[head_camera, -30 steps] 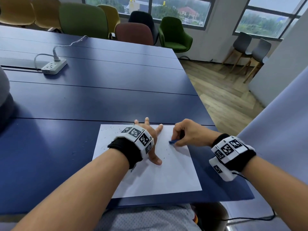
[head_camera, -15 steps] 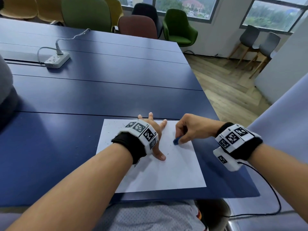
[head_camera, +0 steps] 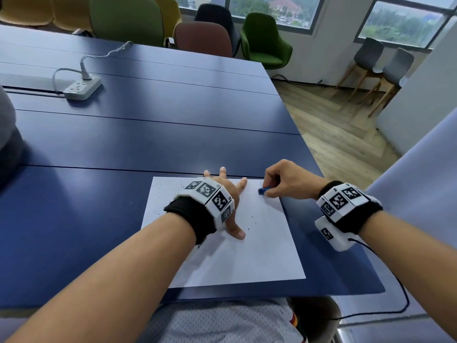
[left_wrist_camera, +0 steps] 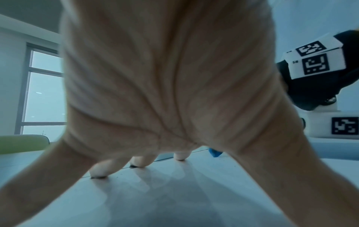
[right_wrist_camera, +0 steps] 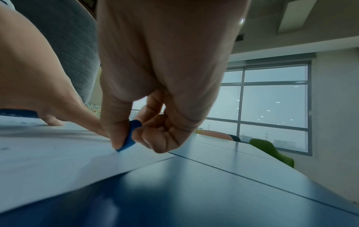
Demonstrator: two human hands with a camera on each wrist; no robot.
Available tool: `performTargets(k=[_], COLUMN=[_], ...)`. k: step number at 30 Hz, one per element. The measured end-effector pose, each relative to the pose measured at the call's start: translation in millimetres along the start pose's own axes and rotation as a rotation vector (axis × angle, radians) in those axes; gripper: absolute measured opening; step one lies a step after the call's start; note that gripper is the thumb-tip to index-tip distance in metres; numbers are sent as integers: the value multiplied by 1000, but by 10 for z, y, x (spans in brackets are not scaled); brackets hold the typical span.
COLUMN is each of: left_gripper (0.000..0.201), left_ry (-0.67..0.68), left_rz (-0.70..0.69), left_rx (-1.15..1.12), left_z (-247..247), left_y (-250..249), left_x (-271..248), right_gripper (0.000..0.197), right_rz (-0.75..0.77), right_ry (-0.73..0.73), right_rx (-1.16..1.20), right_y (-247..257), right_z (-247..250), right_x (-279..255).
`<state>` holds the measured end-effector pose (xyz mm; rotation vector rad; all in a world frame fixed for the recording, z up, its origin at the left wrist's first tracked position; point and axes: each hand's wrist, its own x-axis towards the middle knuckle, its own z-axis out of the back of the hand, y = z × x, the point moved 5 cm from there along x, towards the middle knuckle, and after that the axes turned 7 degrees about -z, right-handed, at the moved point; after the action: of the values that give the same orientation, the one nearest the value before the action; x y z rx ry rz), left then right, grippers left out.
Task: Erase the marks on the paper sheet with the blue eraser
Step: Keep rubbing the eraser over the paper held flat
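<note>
A white paper sheet [head_camera: 259,253] lies on the blue table [head_camera: 123,134] near its front edge. My left hand [head_camera: 228,206] presses flat on the sheet's far middle, fingers spread and straight. My right hand [head_camera: 286,181] pinches the small blue eraser [head_camera: 262,191] between thumb and fingers, with its tip on the sheet's far right corner. The right wrist view shows the blue eraser [right_wrist_camera: 130,136] touching the paper sheet [right_wrist_camera: 58,161] close to its edge. In the left wrist view the blue eraser [left_wrist_camera: 215,152] peeks past my palm. Dark eraser crumbs [head_camera: 173,185] speckle the sheet.
A white power strip [head_camera: 82,89] with its cord lies at the table's far left. Coloured chairs [head_camera: 264,40] line the far side. The table's right edge drops to a wooden floor [head_camera: 341,134]. A grey-clad person [head_camera: 7,129] is at the left.
My right hand has carried the eraser from the middle of the sheet toward its far right corner. The left hand has stayed pressed on the paper.
</note>
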<state>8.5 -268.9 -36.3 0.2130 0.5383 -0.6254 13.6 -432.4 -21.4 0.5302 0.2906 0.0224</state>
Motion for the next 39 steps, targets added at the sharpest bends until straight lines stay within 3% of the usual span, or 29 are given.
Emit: performTargets(k=[3, 8, 12, 13, 17, 21, 26, 30, 31, 34, 35, 39], left_gripper=[143, 143, 143, 143, 143, 143, 142, 142, 142, 142, 142, 142], left_ry=[4, 7, 18, 17, 12, 18, 17, 14, 14, 15, 15, 8], left_rz=[-3, 6, 11, 11, 9, 12, 9, 14, 14, 14, 15, 14], left_rx=[5, -4, 3, 1, -17, -4, -5, 11, 13, 1, -1, 14], left_z=[10, 5, 7, 4, -6, 1, 4, 11, 12, 17, 15, 13], left_y=[-1, -7, -14, -13, -4, -9, -7, -19, -19, -27, -23, -23], left_x=[-11, -9, -18, -19, 3, -11, -5, -31, -33, -22, -21, -40], right_gripper=[14, 14, 11, 12, 15, 9, 15, 10, 10, 9, 10, 13], right_rz=[-1, -19, -21, -28, -22, -34, -7, -44, -48, -26, -25, -47], right_ry=[156, -14, 273, 275, 35, 311, 97, 407, 409, 191, 180, 500], right_rx=[-19, -35, -53, -56, -29, -51, 6, -94, -96, 21, 42, -24], right_y=[34, 40, 114, 116, 90, 93, 89, 109, 93, 47, 34, 72], right_z=[-56, 46, -105, -100, -25, -156, -70, -214, -215, -132, -132, -276], right_x=[-69, 13, -147, -139, -76, -226, -159, -352, -349, -276, -287, -520])
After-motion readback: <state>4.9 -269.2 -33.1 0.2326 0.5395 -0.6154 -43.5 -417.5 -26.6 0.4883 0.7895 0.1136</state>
